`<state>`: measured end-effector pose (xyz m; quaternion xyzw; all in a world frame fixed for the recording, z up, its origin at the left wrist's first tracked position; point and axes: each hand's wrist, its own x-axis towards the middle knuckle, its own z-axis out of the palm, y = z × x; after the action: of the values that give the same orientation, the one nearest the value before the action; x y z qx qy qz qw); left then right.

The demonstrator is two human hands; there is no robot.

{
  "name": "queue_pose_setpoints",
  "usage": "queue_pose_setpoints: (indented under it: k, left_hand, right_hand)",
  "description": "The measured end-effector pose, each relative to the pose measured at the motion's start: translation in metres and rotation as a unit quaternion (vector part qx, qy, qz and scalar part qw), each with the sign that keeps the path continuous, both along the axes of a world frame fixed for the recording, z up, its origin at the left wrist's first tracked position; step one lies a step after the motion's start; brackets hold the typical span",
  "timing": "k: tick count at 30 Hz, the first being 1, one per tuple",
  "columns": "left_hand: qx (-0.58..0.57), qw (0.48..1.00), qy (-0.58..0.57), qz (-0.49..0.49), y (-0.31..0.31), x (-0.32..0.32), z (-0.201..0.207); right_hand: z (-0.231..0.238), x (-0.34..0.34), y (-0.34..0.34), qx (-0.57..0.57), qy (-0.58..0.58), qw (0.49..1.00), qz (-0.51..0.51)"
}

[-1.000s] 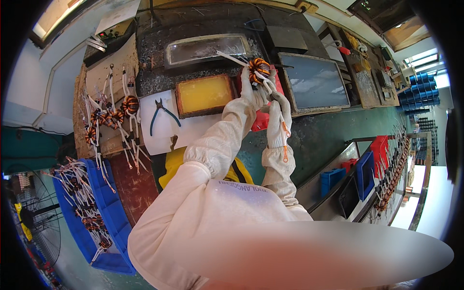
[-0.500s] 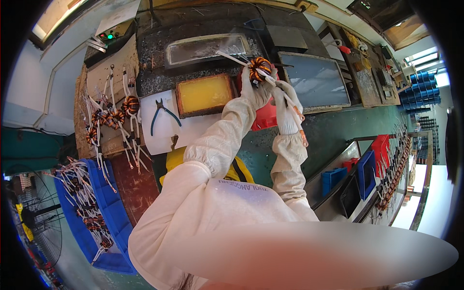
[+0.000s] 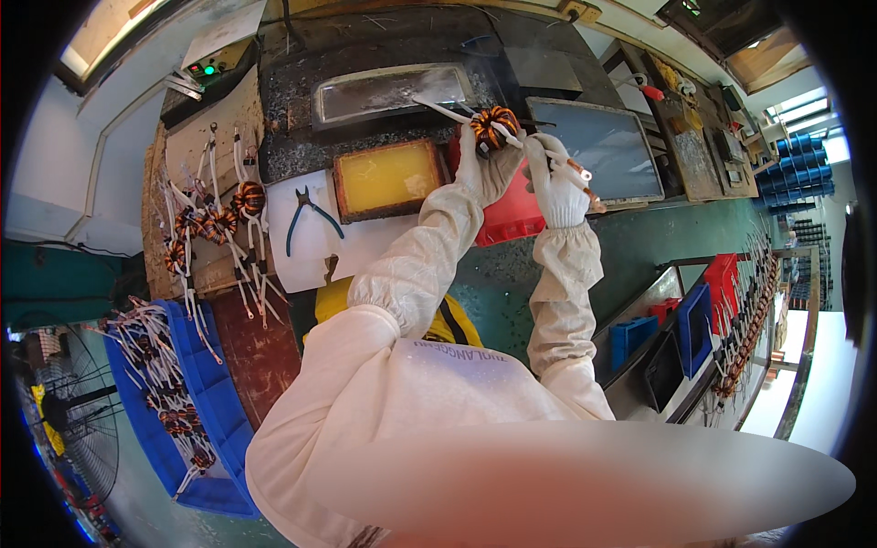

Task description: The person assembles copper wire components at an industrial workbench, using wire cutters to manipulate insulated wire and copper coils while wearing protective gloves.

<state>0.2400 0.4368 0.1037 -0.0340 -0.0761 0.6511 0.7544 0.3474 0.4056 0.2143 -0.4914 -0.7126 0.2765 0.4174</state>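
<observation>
A ring-shaped coil (image 3: 494, 128), wound in copper-coloured wire over a dark core, sits at the top of my gloved left hand (image 3: 491, 173), whose fingers are closed on it. White insulated leads (image 3: 446, 111) stick out from its far left side. More white leads run to the right from the coil into my gloved right hand (image 3: 555, 187), which is closed around them. Their copper-coloured lug ends (image 3: 586, 174) poke out past the right side of that hand. Both hands are above a red bin (image 3: 510, 217) at the bench's front edge.
A rusty-framed tray of yellow material (image 3: 388, 180) and a framed pot with a shiny surface (image 3: 393, 95) are left of my hands. Pliers (image 3: 311, 219) lie on white paper. Several coils (image 3: 217, 224) rest on the left board. A blue bin (image 3: 212, 384) holds more. A grey framed panel (image 3: 598, 155) is at right.
My right hand has moved slightly right, and the leads in it now point right instead of hanging down toward me. My left hand still holds the coil, nearly in place.
</observation>
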Motion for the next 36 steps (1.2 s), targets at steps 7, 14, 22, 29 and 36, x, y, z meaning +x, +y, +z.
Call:
queue_pose_setpoints:
  k: [7,14,22,29,36]
  left_hand:
    - [0.027,0.997,0.077,-0.017,0.004,0.0,-0.007]
    - [-0.007,0.997,0.079,-0.005,0.005,0.003,-0.005]
    - [-0.002,0.997,0.074,-0.012,0.004,0.001,-0.004]
    - [-0.026,0.996,0.08,-0.008,0.004,0.0,-0.003]
    - [-0.028,0.996,0.079,-0.018,0.004,0.001,-0.004]
  right_hand:
    - [0.029,-0.002,0.015,-0.061,-0.103,0.993,-0.008]
    - [0.049,-0.004,0.023,-0.111,-0.11,0.988,0.0]
    - [0.049,-0.005,0.024,-0.108,-0.12,0.987,0.005]
    - [0.047,-0.006,0.022,-0.096,-0.11,0.989,0.013]
    - [0.051,-0.006,0.024,-0.124,-0.113,0.986,0.015]
